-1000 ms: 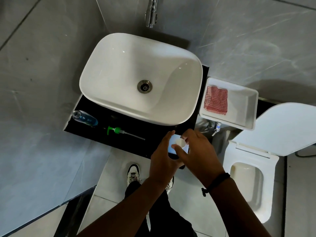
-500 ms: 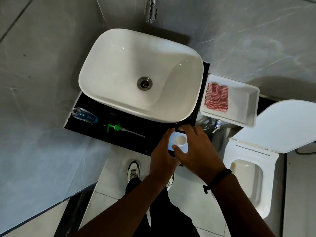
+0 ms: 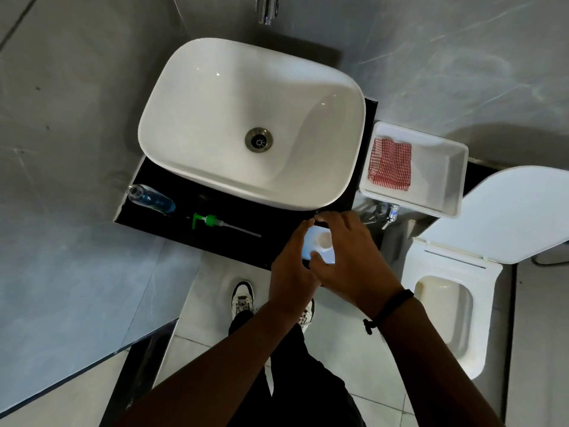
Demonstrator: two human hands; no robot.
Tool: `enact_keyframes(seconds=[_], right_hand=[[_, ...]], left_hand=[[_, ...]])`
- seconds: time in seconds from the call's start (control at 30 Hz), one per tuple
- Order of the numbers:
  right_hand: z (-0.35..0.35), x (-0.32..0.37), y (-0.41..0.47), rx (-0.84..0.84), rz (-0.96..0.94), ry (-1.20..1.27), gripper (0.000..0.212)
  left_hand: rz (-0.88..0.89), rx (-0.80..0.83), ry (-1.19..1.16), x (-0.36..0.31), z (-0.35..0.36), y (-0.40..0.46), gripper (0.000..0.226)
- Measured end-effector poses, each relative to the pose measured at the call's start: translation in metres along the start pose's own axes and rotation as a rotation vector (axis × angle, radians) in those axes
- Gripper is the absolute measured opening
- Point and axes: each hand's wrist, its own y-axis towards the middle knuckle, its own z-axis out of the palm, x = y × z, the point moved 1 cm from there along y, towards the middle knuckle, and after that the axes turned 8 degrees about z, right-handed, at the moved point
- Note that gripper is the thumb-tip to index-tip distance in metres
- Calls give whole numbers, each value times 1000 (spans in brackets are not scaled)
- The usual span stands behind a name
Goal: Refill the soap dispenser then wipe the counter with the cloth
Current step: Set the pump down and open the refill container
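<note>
Both hands edge forward over the counter front. Left hand and right hand curl round the white refill bottle, cap apparently being twisted: refill step. Next: pour into open dispenser beside its pump. Cloth waits in tray.

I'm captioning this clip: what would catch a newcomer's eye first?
The big white oval basin fills the middle, on a black counter. At the counter's front edge, both hands hold a white container with a round opening. Right of the basin, a red checked cloth lies in a white tray.
</note>
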Motion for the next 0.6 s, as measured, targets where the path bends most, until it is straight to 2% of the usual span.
enact_keyframes(seconds=[0.07, 0.13, 0.2, 0.27, 0.33, 0.43, 0.6], right_hand=[[-1, -3, 2, -75, 39, -5, 42], [-2, -4, 2, -42, 14, -23, 35], [-2, -4, 0, 26, -45, -18, 51], [-1, -3, -1, 4, -31, 1, 64], [-1, -3, 2, -47, 11, -16, 54], [-3, -3, 6, 10, 12, -58, 35], [-9, -3, 4, -22, -77, -15, 31]], left_hand=[[11, 9, 21, -2, -1, 1, 74], [15, 23, 10, 0, 0, 0, 78], [9, 30, 30, 3, 3, -2, 68], [-5, 39, 81, 4, 4, -2, 64], [-11, 35, 39, 3, 2, 0, 70], [-9, 65, -44, -2, -2, 2, 87], [-12, 73, -32, 1, -1, 1, 90]])
